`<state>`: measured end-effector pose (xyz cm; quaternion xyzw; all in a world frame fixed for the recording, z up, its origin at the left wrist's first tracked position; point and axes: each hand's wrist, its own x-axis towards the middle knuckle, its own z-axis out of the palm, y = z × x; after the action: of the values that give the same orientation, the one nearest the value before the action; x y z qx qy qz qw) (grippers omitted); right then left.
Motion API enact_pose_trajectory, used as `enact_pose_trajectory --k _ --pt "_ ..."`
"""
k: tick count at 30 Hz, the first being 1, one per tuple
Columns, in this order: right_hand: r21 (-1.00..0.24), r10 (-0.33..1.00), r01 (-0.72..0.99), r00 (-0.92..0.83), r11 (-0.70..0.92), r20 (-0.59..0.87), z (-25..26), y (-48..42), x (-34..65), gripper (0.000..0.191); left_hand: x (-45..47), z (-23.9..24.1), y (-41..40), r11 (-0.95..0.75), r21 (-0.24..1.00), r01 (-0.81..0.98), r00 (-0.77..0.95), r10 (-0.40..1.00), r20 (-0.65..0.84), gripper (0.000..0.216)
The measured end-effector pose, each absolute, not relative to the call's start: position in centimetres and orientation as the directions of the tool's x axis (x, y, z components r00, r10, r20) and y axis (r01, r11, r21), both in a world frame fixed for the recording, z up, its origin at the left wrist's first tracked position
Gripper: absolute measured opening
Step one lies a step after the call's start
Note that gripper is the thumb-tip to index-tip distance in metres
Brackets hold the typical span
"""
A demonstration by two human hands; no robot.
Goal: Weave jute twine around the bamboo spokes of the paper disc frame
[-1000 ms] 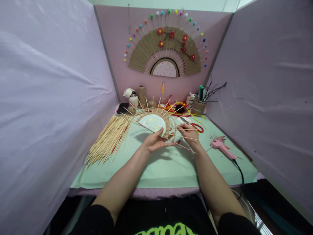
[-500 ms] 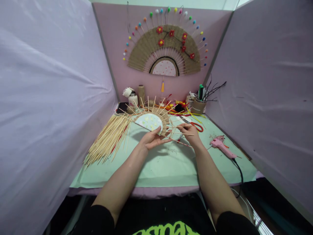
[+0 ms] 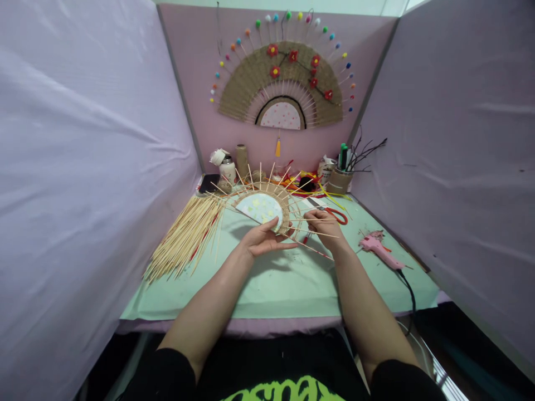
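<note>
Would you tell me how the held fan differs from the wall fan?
The held fan has a narrow woven band and bare stick tips; the wall fan has a wide band, red flowers and coloured balls on its tips. The held fan is tilted in the left hand, the right hand at its sticks; the wall fan hangs flat. Both have a pale half-round centre with radiating sticks.
</note>
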<state>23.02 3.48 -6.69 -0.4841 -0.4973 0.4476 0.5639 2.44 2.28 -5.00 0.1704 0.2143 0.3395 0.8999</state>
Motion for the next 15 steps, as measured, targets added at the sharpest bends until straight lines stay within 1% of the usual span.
enact_pose_trajectory --k 3,7,11,15 --pt "-0.992 0.991 -0.029 0.065 0.121 0.119 -6.86 3.52 22.85 0.028 2.70 -5.23 2.11 0.720 0.448 -0.529 0.689 0.673 -0.268 0.024" --pt "-0.995 0.994 0.008 0.016 0.104 0.104 -7.14 3.44 22.71 0.027 3.00 -5.41 1.96 0.727 0.445 -0.523 0.698 0.665 -0.266 0.027" --pt "-0.994 0.995 0.056 -0.012 0.096 0.095 -7.18 3.29 22.62 0.029 3.01 -5.38 1.93 0.745 0.432 -0.509 0.718 0.644 -0.264 0.031" --pt "-0.995 0.996 0.053 -0.021 0.090 0.089 -6.93 3.08 22.52 0.028 2.98 -5.28 1.98 0.758 0.401 -0.514 0.719 0.636 -0.281 0.032"
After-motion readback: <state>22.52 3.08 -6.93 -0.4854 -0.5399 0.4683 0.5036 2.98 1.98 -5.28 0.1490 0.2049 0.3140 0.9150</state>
